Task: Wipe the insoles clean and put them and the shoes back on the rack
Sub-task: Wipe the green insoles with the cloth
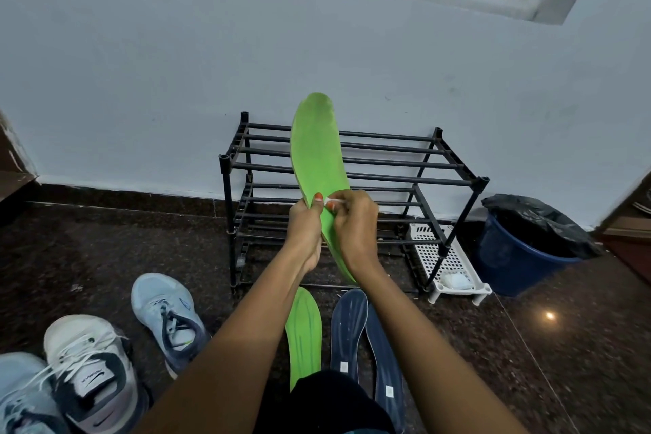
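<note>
Before a black metal shoe rack [387, 166] that stands against a pale wall, the head view shows both hands raised close together on one green insole [317, 148]. The insole stands nearly upright, its toe end high against the wall and its heel end running down between the wrists. The left hand [304, 222] grips the insole's left edge near the middle, fingers curled behind it and the thumb, with an orange-painted nail, pressed on the front face. The right hand [355, 222] sits just beside it, its fingers pinching a small white wipe [333, 201] against the insole's face.

Below the forearms, on the dark speckled floor [105, 257], a second green insole [303, 331] lies flat. Just to its right lie two dark blue insoles [347, 328], side by side, each with a small white label near the heel. The rack's shelves hold no shoes.

Three shoes rest on the floor at the lower left, well apart from the rack: a light blue sneaker [169, 317], a white and grey sneaker [91, 373] nearer the camera, and another light blue shoe [21, 398] cut off by the frame's corner.

A white perforated plastic tray [444, 257] stands at the rack's right end, and beside it is a blue bin [521, 250] lined with a black bag.
</note>
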Motion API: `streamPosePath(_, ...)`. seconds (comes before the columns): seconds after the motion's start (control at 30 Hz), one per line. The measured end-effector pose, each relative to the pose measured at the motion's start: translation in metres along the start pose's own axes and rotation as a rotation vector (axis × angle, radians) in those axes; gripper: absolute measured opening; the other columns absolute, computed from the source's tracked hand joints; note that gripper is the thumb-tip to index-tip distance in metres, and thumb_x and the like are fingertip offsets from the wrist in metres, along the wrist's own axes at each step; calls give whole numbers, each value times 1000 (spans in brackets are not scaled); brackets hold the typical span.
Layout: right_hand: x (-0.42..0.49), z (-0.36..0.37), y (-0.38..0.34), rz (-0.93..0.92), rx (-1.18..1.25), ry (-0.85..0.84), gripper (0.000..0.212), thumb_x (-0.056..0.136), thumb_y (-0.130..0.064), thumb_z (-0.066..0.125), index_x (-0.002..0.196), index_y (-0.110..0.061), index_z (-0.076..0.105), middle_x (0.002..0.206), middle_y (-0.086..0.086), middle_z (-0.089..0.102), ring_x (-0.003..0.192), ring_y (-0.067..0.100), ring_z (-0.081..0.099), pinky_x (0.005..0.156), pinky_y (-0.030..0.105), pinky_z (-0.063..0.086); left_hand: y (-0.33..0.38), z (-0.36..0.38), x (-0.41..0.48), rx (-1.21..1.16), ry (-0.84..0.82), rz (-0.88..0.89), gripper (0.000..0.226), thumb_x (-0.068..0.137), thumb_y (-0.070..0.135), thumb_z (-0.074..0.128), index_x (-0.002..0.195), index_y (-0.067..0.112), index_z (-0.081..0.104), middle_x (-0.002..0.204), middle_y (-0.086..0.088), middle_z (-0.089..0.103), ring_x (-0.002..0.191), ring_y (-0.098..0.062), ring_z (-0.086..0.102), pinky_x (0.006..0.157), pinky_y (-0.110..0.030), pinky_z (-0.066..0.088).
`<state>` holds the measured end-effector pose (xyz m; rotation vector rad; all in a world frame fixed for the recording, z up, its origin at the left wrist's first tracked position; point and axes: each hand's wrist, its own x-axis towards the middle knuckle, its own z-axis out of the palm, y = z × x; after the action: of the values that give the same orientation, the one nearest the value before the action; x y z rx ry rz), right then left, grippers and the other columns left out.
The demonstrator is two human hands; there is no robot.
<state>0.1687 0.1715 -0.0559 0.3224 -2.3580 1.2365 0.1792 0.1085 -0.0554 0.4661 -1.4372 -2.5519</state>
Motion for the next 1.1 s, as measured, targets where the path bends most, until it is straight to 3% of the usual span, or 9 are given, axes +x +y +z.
streamPosePath(0.1, 15, 1, 3, 17, 1, 44, 17, 86, 8, 52, 94, 8, 66, 90, 18, 66, 83, 23, 63, 71, 27, 51, -2, 3, -4, 7, -26, -7, 21, 100, 8, 36, 105, 9, 56, 86, -3, 63, 77, -14, 61, 71, -24, 51)
streamPosePath(0.2, 31, -2, -1, 30, -7, -25, 17, 85, 8, 53, 93, 7, 68, 88, 18, 68, 78, 19, 62, 67, 22, 46, -1, 3, -5, -1, -29, 10, 22, 101, 9, 36, 107, 8, 57, 86, -3, 63, 76, -15, 61, 67, -25, 51)
streamPosePath(0.33, 27, -5, -2, 0, -19, -73, 19, 83, 12, 52, 90, 7, 68, 85, 19, 67, 73, 18, 59, 63, 21, 44, 0, 1, -3, 6, -11, 12, 22, 100, 9, 36, 108, 7, 57, 89, -5, 63, 78, -17, 61, 73, -28, 51)
streamPosePath(0.47, 2, -6, -1, -31, -23, -89, 17, 83, 12, 52, 90, 8, 67, 86, 16, 63, 74, 18, 58, 59, 7, 41, 0, -2, 2, 33, 39, 10, 21, 100, 10, 38, 107, 5, 57, 89, -6, 63, 87, -24, 61, 82, -34, 51)
streamPosePath(0.63, -9, -5, 2, -52, -26, -36, 16, 83, 11, 53, 85, 5, 68, 83, 16, 63, 75, 21, 59, 63, 26, 47, -2, 1, 0, 49, 34, 8, 20, 100, 9, 38, 105, 3, 57, 89, -6, 63, 89, -23, 60, 83, -30, 50)
streamPosePath(0.8, 20, -6, 3, -11, -14, -12, 19, 83, 13, 52, 91, 7, 68, 87, 18, 67, 76, 18, 61, 66, 18, 45, -4, 4, -4, 93, -23, 16, 24, 100, 10, 37, 111, 5, 58, 94, -7, 64, 87, -22, 61, 82, -31, 50)
streamPosePath(1.0, 38, -9, 5, 2, -35, -85, 18, 83, 11, 53, 93, 6, 68, 90, 20, 68, 81, 21, 65, 73, 19, 47, -3, 4, -5, 133, -35, 17, 26, 100, 12, 37, 116, 5, 57, 97, -9, 64, 89, -25, 61, 83, -37, 51)
streamPosePath(1.1, 24, -14, 7, -25, -40, -99, 17, 83, 10, 55, 93, 6, 68, 90, 20, 67, 77, 17, 60, 63, 4, 41, -3, 4, -5, 138, -16, -2, 27, 100, 12, 37, 117, 4, 57, 98, -10, 64, 90, -26, 61, 84, -38, 51)
